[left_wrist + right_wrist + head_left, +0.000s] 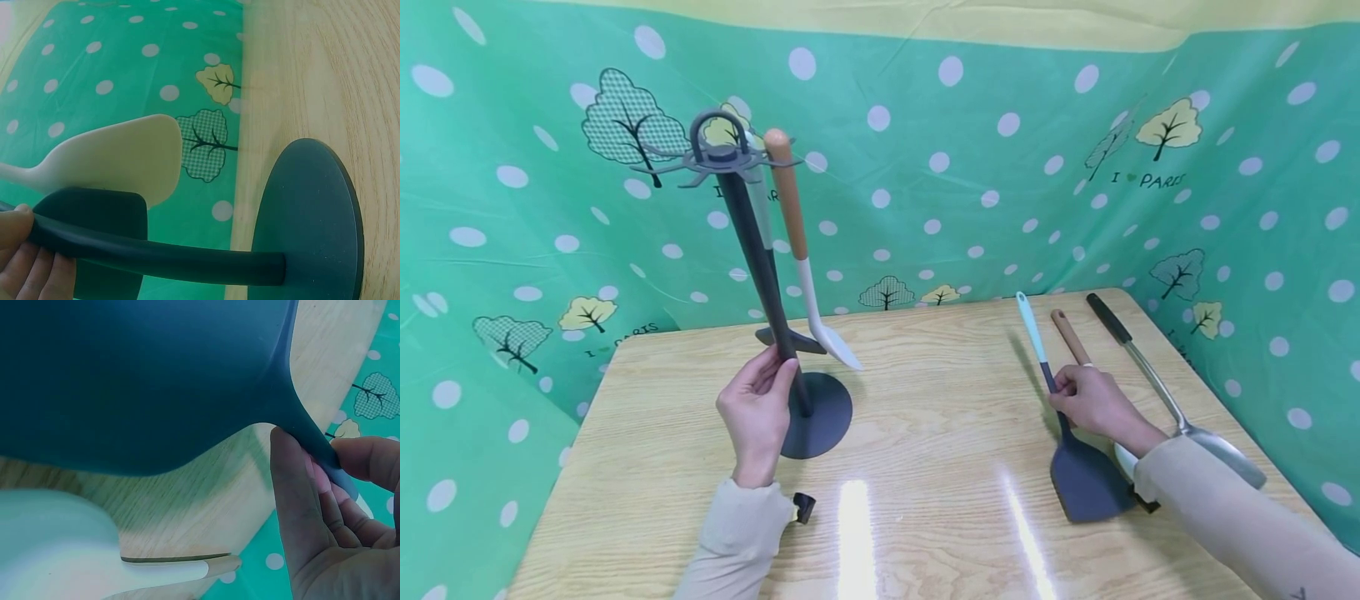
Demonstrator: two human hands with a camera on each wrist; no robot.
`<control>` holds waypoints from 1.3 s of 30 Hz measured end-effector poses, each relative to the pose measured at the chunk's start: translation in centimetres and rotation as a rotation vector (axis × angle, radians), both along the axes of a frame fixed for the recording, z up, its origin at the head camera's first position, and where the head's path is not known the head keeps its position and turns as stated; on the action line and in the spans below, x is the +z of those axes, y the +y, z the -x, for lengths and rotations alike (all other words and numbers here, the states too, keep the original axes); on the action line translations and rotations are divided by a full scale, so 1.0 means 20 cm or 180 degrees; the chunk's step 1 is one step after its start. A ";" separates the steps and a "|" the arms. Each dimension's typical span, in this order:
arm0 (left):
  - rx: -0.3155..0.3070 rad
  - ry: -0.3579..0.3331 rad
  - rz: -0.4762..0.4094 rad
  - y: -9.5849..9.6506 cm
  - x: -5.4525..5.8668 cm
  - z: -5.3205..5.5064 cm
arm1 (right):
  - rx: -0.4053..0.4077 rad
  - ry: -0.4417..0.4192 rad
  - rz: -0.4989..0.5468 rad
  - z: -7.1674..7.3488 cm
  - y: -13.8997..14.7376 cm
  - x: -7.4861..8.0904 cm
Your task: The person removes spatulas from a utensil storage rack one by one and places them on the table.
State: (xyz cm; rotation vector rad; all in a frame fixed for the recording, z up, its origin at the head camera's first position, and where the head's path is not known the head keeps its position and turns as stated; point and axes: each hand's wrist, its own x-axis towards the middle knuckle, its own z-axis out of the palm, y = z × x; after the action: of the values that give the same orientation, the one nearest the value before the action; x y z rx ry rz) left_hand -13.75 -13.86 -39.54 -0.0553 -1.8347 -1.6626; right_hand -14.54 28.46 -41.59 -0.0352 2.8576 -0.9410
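My left hand (756, 417) grips the lower part of the dark pole of a utensil stand (751, 237). Its round base (833, 417) is on the table in the head view. From the hook ring at the top hang a white turner with a wooden handle (790, 204) and a dark-headed utensil with a pale handle (761, 208), partly behind the pole. Over on the right, my right hand (1093, 404) pinches the neck of a dark blue spatula (1086, 482) with a light blue handle. In the right wrist view the spatula head (156, 381) appears raised off the table.
Beside the right hand lie a wooden-handled utensil (1070, 335), its white head partly hidden by the arm, and a metal turner (1157, 385) with a black handle. A dotted green cloth (910, 242) hangs behind the wooden table (925, 417) and along its sides.
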 end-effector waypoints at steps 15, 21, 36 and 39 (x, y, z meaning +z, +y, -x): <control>0.0041 -0.0047 0.0008 0.01 0.01 -0.01 | -0.0006 -0.0113 -0.0082 0.02 -0.01 -0.05; 0.0024 -0.0038 -0.0010 0.00 0.00 0.00 | -0.0026 -0.0167 -0.0078 0.02 -0.01 -0.06; 0.0059 -0.0018 0.0048 0.00 0.01 -0.01 | 0.0042 -0.0348 -0.0206 0.05 -0.02 -0.06; 0.0056 -0.0035 0.0034 0.00 0.00 0.00 | 0.0054 -0.0363 -0.0257 0.05 -0.02 -0.06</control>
State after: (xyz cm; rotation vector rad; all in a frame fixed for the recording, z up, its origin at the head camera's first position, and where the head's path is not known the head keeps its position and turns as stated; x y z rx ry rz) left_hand -13.82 -13.92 -39.64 -0.0344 -1.8472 -1.6444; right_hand -15.56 28.04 -42.88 0.0024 2.7823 -0.7968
